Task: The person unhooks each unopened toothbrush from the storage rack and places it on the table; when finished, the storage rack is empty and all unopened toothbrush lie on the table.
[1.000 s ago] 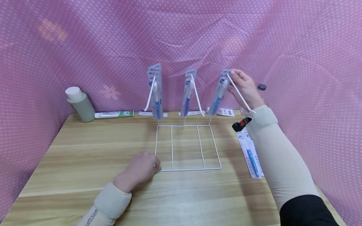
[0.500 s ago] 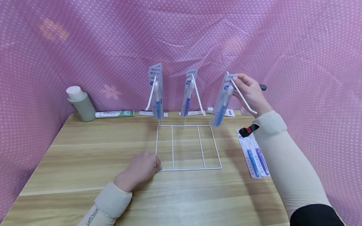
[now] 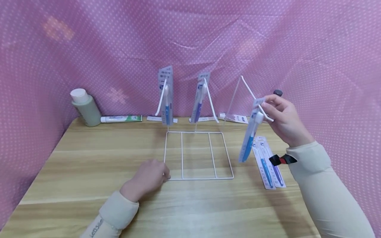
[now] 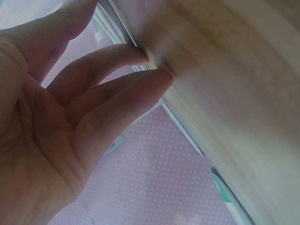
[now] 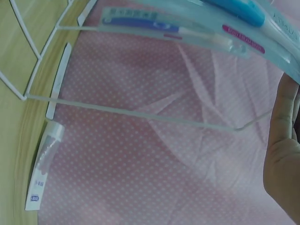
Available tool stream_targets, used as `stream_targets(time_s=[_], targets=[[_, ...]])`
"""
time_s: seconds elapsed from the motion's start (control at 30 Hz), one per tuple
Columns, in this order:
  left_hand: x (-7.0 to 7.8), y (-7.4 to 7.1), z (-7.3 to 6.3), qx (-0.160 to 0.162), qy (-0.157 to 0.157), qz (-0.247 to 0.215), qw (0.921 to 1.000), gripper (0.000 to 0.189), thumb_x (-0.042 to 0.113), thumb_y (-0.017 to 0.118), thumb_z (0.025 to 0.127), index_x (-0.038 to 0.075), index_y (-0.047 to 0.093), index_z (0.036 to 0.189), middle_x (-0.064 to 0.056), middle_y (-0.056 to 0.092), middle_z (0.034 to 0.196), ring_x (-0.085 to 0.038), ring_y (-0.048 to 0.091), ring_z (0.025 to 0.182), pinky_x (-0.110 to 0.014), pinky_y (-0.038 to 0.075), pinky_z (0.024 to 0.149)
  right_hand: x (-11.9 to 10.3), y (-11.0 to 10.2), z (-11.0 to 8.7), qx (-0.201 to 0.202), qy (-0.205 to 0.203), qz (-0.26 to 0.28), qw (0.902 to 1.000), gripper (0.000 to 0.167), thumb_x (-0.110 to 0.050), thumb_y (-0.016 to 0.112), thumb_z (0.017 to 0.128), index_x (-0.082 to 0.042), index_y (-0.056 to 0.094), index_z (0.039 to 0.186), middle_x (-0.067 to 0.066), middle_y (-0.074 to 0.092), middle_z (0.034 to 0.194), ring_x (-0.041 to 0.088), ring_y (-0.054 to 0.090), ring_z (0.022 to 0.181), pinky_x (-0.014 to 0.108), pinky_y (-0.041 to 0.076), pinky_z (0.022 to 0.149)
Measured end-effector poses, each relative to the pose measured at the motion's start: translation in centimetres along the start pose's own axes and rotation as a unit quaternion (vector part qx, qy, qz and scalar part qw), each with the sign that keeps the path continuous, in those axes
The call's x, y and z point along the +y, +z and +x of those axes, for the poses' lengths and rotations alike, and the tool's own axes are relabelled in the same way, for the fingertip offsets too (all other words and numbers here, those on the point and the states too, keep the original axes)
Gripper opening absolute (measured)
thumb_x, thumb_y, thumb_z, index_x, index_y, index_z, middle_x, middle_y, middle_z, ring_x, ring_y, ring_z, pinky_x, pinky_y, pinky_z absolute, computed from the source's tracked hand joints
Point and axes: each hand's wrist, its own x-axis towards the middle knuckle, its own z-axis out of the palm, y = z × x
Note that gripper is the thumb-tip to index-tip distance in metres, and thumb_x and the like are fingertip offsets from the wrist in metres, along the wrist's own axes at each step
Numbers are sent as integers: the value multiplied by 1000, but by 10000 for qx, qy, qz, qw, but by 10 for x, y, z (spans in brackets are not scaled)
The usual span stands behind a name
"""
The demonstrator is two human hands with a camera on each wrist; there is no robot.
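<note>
A white wire display rack [image 3: 182,155] stands on the wooden table, with three slanted prongs. My left hand [image 3: 147,177] holds the front left corner of its base; in the left wrist view the curled fingers [image 4: 150,84] meet the wire at the table. By its top edge, my right hand [image 3: 284,119] pinches a packaged blue toothbrush [image 3: 249,142] near the outer end of the right prong [image 3: 248,87]. Whether the prong still passes through the card is unclear. Packaged toothbrushes hang on the left prong [image 3: 167,105], and a purple packaged toothbrush [image 3: 199,107] on the middle one.
Two packaged toothbrushes [image 3: 266,168] lie on the table at right. Along the back are a green bottle [image 3: 89,110], a toothpaste tube [image 3: 122,119], another tube [image 3: 233,118] and flat white packs [image 3: 162,119]. A pink dotted curtain [image 3: 190,39] encloses the table.
My right hand has drawn the blue toothbrush pack along the right prong, toward me and to the right, down to its outer end. The left hand has stayed on the rack corner.
</note>
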Motion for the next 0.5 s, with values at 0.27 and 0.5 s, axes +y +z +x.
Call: stream_targets(time_s=[0.27,0.5], targets=[[1,-3,0,-87,-34,-22,10000,10,5,84,86,15,85,84,1,81,88,-18,74,83,-42,62,78,-12,9,-33,-441,-376,103,9983,28,12,43,107,1,68,115,8,76,106,15,75,92,24,62,80],[1,-2,0,-6,57,1,10000,8,6,84,86,14,85,84,0,81,89,-19,75,84,-41,62,79,-23,7,-49,-730,-693,370,9942,33,21,37,103,8,64,117,12,78,101,16,76,89,26,63,79]])
